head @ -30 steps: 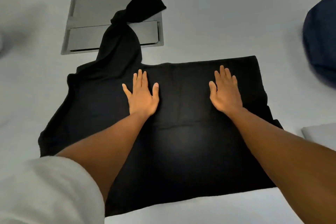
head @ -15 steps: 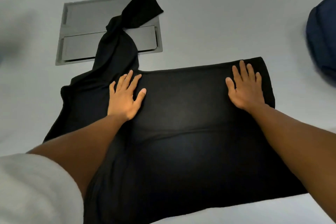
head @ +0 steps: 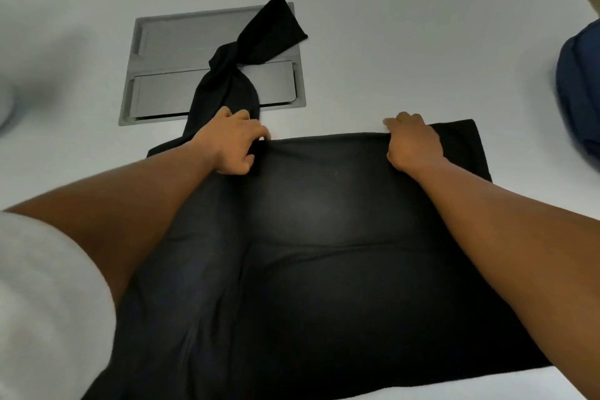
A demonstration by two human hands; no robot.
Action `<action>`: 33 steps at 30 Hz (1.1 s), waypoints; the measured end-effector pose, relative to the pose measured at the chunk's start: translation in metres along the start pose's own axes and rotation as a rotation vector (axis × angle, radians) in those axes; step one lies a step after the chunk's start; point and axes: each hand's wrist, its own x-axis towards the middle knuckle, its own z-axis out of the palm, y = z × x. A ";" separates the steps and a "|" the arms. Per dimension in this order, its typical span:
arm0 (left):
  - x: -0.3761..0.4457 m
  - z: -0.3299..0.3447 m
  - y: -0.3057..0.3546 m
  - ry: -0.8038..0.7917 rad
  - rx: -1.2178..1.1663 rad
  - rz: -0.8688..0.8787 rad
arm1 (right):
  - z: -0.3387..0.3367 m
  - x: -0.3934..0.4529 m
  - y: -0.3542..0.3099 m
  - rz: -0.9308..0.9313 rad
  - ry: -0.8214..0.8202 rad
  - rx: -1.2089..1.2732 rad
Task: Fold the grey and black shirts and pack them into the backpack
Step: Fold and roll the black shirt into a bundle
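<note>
- Down on the white table, seen from the head camera, the black shirt lies spread flat, reaching from its far edge between the hands to the near table edge.
- Left hand has its fingers curled, gripping the shirt's far edge where the sleeve begins.
- Right hand grips the same far edge, fingers curled over it.
- That sleeve trails away, twisted, across a grey metal hatch set in the table.
- At the right frame edge sits a dark blue backpack, well apart from the shirt.
</note>
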 end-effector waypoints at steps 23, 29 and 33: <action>-0.117 -0.078 0.097 -0.474 0.376 -0.203 | -0.044 -0.147 0.063 0.119 -0.013 -0.240; -0.172 -0.051 0.139 -0.415 0.383 -0.028 | -0.031 -0.200 0.072 0.129 -0.075 -0.178; -0.207 -0.042 0.160 -0.458 0.350 0.010 | -0.025 -0.230 0.082 0.126 -0.092 -0.256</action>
